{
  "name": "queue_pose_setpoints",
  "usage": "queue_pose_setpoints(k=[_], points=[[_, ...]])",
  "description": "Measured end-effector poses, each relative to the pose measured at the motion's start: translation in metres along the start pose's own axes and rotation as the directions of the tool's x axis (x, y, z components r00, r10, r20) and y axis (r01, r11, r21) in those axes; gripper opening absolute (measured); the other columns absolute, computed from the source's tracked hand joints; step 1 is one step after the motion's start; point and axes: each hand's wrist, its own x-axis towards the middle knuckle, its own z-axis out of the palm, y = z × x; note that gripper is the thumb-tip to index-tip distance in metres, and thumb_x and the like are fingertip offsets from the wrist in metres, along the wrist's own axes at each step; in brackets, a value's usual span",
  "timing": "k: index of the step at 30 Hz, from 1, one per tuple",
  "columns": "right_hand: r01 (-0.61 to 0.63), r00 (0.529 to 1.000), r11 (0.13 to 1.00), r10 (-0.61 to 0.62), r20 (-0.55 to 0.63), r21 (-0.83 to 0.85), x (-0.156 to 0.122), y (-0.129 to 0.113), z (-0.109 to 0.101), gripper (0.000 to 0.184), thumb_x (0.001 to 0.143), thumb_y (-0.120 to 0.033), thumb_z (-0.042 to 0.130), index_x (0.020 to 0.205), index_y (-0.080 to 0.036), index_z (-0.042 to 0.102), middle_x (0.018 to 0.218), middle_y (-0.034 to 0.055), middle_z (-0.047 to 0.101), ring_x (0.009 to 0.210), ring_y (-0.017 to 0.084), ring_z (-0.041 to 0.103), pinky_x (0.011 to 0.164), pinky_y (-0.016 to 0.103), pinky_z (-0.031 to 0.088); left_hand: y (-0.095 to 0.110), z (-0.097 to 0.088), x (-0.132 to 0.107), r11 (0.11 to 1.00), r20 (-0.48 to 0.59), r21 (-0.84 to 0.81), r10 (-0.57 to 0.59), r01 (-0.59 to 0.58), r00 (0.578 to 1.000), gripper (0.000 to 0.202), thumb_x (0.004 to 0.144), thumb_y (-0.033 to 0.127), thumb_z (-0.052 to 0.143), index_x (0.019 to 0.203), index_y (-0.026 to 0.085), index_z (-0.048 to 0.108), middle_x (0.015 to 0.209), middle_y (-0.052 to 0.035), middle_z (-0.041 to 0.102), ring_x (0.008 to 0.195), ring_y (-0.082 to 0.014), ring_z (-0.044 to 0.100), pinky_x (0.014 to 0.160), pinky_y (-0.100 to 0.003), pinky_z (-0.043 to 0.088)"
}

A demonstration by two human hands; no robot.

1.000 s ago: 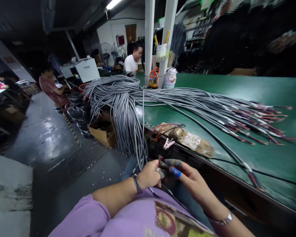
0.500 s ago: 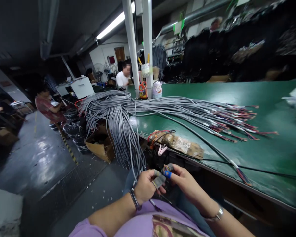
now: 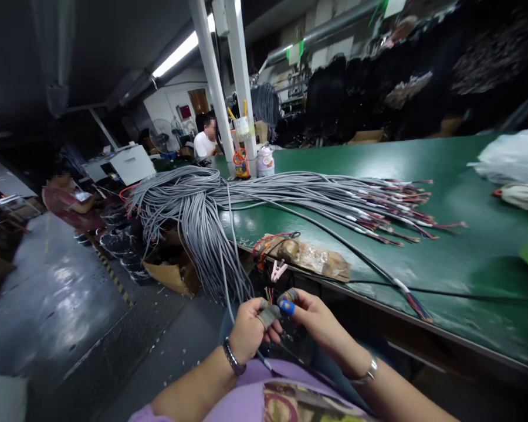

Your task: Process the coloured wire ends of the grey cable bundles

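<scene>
Separating the coloured wires (image 3: 269, 295) was, it seemed, the step: the left hand (image 3: 249, 328) pinched them before the worktop (image 3: 457, 246); the right hand (image 3: 319, 319) had thumb and finger close together, its grip unclear. Next probably needed a fine, steady pinch.

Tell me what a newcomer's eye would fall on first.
The great bundle of gray cables grabs the eye first, sprawling across the green table and spilling over its near edge. Below, the left hand grips colored wires, beside the right hand with its blue-wrapped thumb.
</scene>
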Motion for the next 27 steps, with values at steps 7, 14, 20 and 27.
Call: queue_pose_setpoints(k=[7,14,20,27], points=[[-0.047,0.996,0.994,0.055,-0.073,0.1,-0.001,0.008,0.002,0.035,0.064,-0.049,0.072,0.069,-0.017,0.059,0.06,-0.0013,0.054,0.055,0.011,0.042,0.053,0.025,0.033,-0.002,0.002,0.003,0.997,-0.053,-0.075,0.0,-0.004,0.999,0.031,0.071,0.043,0.064,0.071,0.014,0.053,0.058,-0.0008,0.062,0.039,-0.0068,0.053,0.034,-0.015,0.027],[-0.056,0.997,0.986,0.062,-0.034,0.157,0.006,0.01,0.0,0.032,0.065,-0.045,0.073,0.068,-0.016,0.06,0.059,-0.0027,0.05,0.052,0.009,0.038,0.049,0.023,0.029,-0.005,-0.005,0.006,0.983,0.195,-0.11,-0.121,0.145,0.973,0.039,0.07,0.05,0.064,0.076,0.014,0.053,0.058,-0.004,0.065,0.041,-0.0117,0.059,0.034,-0.016,0.028],[-0.055,0.998,0.99,0.053,0.015,0.134,0.009,0.01,0.004,0.037,0.063,-0.048,0.074,0.068,-0.016,0.058,0.058,-0.0034,0.051,0.051,0.008,0.039,0.05,0.024,0.029,-0.004,-0.008,0.006,0.993,0.19,0.06,-0.109,0.099,0.976,0.038,0.069,0.05,0.065,0.069,0.014,0.054,0.057,-0.0038,0.064,0.042,-0.0114,0.059,0.033,-0.016,0.028],[-0.047,0.995,0.985,0.062,-0.083,0.165,0.006,0.017,0.01,0.038,0.065,-0.052,0.071,0.067,-0.017,0.057,0.056,-0.0042,0.047,0.051,0.008,0.035,0.049,0.023,0.028,-0.007,-0.005,0.008,0.992,-0.169,-0.128,-0.02,-0.002,0.985,0.03,0.07,0.043,0.063,0.071,0.015,0.053,0.056,-0.0014,0.063,0.04,-0.0102,0.058,0.034,-0.016,0.028]])
